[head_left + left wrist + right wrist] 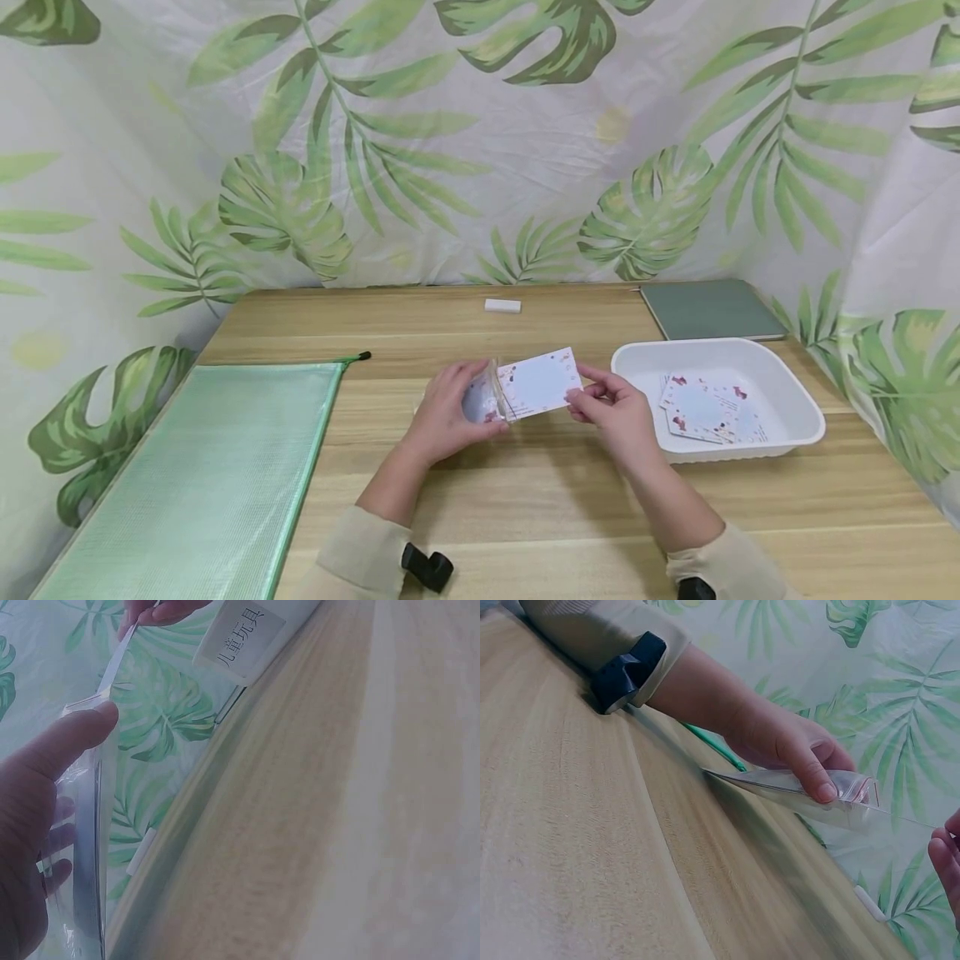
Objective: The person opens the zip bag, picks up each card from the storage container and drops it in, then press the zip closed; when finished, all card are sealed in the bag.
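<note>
My left hand (448, 415) grips a clear zip bag (795, 787), thumb on the near side and fingers behind it. Inside the bag lie printed cards, partly hidden by the hand. A white card (538, 383) with small reddish prints along its border sticks out of the bag's mouth to the right. My right hand (615, 412) pinches the outer end of that card between thumb and fingers. In the right wrist view the card shows edge-on as a thin line. Several similar cards (701, 408) lie in the white tray to the right.
The white plastic tray (806, 425) stands at the right, a label on its side in the left wrist view. Behind it lies a grey-green notebook (712, 308). A small white block (502, 306) lies at the back. At left is a green mesh zip pouch (202, 467).
</note>
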Demonstrator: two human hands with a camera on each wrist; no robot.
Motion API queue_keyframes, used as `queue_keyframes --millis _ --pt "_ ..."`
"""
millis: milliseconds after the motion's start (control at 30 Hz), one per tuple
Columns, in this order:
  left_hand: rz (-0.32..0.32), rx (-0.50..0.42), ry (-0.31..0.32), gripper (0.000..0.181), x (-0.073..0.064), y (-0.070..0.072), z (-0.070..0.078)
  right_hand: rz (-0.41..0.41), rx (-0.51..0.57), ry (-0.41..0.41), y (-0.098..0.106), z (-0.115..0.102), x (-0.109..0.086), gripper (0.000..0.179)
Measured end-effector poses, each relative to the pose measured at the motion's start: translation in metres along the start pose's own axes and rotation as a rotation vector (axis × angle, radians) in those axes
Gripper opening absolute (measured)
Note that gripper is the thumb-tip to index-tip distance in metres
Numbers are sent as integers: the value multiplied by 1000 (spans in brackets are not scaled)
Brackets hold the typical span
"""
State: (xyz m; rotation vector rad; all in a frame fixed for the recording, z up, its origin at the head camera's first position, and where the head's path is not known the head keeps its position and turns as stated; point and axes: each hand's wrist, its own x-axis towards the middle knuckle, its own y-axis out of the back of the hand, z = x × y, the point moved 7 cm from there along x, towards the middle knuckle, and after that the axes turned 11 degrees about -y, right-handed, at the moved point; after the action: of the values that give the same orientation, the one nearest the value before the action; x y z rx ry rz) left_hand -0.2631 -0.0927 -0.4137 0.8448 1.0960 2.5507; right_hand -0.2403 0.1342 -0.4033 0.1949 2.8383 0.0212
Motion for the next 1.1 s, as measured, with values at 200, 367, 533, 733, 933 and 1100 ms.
queue_keyframes --millis 200,367,533,733,933,1100 --pt "-8 -9 -34 89 0 -1 2 -47 7 14 -11 0 4 45" --pt "-9 -21 -36 88 0 -1 3 -83 -13 25 -22 2 8 44" --pt "-14 -34 -45 87 1 -2 4 -153 -80 37 -32 6 9 39" --pt "-14 -36 -56 86 1 -1 5 -191 -170 73 -36 7 11 32" --pt "-22 -34 -47 85 0 -1 5 -252 -239 82 -45 13 16 32" --pt "-17 -40 -36 85 0 -2 5 -307 -284 80 -54 18 19 32"
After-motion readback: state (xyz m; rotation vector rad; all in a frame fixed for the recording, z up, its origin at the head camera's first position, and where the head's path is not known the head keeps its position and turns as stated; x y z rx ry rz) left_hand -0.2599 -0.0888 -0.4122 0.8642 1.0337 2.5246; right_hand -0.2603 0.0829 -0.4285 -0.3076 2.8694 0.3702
